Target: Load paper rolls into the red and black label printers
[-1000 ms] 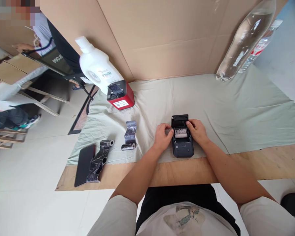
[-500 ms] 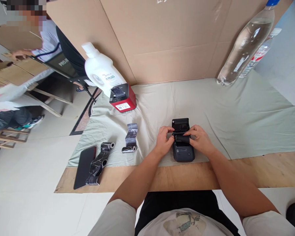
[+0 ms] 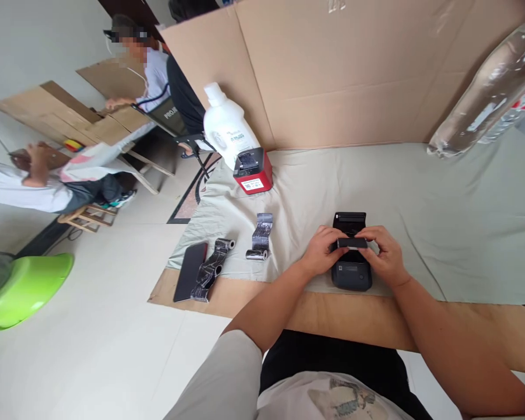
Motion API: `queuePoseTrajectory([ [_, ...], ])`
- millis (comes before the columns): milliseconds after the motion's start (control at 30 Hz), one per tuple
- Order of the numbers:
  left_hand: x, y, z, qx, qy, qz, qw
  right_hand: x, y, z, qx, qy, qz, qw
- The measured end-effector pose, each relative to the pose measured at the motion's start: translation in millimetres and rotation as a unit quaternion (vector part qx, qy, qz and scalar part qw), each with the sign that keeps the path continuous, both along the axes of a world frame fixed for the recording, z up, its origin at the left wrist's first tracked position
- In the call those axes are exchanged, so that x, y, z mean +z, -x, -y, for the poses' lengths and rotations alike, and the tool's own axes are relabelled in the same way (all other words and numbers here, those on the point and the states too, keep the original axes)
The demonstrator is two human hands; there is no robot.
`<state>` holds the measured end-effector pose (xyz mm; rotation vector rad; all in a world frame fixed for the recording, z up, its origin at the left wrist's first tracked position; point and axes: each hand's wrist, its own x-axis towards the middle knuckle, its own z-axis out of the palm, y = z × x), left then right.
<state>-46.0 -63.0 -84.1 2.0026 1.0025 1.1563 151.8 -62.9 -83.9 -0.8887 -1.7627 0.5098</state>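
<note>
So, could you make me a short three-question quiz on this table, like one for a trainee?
1. True or false: the black device has its lid open.
2. What colour is the jug behind the red box? A) blue B) white C) green
3. What are the two hands doing?

Key:
1. True.
2. B.
3. The left hand and right hand together hold a small dark piece, seemingly a roll, over the open device.
</note>
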Motion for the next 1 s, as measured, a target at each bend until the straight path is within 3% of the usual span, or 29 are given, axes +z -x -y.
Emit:
queuePoseTrajectory([
  [133, 10.5, -1, 3, 0.014, 0.09, 0.103, 0.99, -7.6, -7, -6, -0.032, 0.047, -0.05, 0.997],
  [233, 23.8, 17, 14, 0.028, 0.126, 0.133, 0.983, -13.9, -9, -10, -0.069, 0.108, -0.073, 0.989],
  [333, 35.1, 63, 40, 0.053, 0.124, 0.102, 0.986, -20.4, -9, -15, -0.116, 0.17, -0.085, 0.975],
  [467, 41.7, 151, 88, 0.167, 0.136, 0.015, 0.976, -25.8, -7, -20, -0.16, 0.227, -0.087, 0.957],
  [567, 38.7, 203, 115, 0.227, 0.111, -0.106, 0.962, -26.5, -6, -23, -0.173, 0.247, -0.079, 0.95],
  [633, 32.0, 222, 123, 0.24, 0.093, -0.188, 0.948, -26.6, -6, -24, -0.177, 0.255, -0.073, 0.948],
  [800, 17.5, 233, 124, 0.282, 0.099, -0.341, 0.891, -29.6, -7, -25, -0.178, 0.253, -0.059, 0.949],
  [900, 26.0, 227, 121, 0.309, 0.072, -0.405, 0.858, -31.5, -7, -25, -0.171, 0.241, -0.05, 0.954],
  [1000, 41.2, 206, 117, 0.308, 0.004, -0.42, 0.853, -31.5, -6, -26, -0.175, 0.231, -0.041, 0.956],
])
